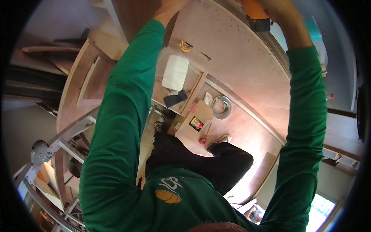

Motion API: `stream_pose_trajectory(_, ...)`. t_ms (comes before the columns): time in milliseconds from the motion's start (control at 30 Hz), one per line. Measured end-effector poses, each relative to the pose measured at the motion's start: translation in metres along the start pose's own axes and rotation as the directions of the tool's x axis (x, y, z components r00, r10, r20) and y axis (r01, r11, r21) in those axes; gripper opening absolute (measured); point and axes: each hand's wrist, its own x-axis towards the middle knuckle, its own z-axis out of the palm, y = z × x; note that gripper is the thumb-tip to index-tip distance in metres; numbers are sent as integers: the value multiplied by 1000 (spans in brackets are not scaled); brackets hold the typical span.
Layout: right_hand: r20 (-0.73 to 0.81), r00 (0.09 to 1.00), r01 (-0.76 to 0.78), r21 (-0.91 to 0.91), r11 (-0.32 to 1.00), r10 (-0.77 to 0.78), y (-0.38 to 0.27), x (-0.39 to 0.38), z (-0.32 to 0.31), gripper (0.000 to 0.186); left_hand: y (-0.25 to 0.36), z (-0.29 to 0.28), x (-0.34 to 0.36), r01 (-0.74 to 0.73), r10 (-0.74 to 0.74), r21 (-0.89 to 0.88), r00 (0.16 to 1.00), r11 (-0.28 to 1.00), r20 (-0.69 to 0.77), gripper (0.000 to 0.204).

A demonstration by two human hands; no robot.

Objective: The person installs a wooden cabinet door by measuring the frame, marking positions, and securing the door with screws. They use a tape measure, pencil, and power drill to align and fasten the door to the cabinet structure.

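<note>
My left hand [170, 8] reaches up past the top edge beside a brown panel [121, 13]; its fingers are out of view. At the top right my right hand [272, 9] grips an orange-and-black power tool [255, 13], whose upper part is cut off by the frame edge. Between my raised arms lies a broad wooden surface [224, 46], with a rectangular slot [205, 55] and yellow-and-red wires [185, 46] coming out of it.
An aluminium ladder [71, 149] stands at my left. Below are a white pad [175, 72], black phone [174, 99], cardboard [184, 133], coiled cable [228, 111], red tape measure [203, 141] and pencil [209, 129]. My bent leg [234, 156] rests near them.
</note>
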Motion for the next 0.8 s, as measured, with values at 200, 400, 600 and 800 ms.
stream_pose_trajectory(200, 78, 994, -82, 139, 987, 71, 115, -102, -14, 24, 1, -13, -6, 83, -91, -139, 995, 987, -48, 20)
stream_pose_trajectory(400, 53, 910, -404, -123, 907, 412, 280, -301, 55, 38, -6, -2, -6, 673, -554, -506, 736, 539, 388, 24)
stream_pose_trajectory(600, -99, 598, -786, -268, 558, 795, 492, -462, 114, 41, 2, -14, 11, 831, -599, -526, 517, 180, 612, 19)
stream_pose_trajectory(800, -170, 425, -898, -200, 391, 889, 644, -552, 193, 48, 19, -23, 27, 863, -601, -469, 478, 187, 640, 27)
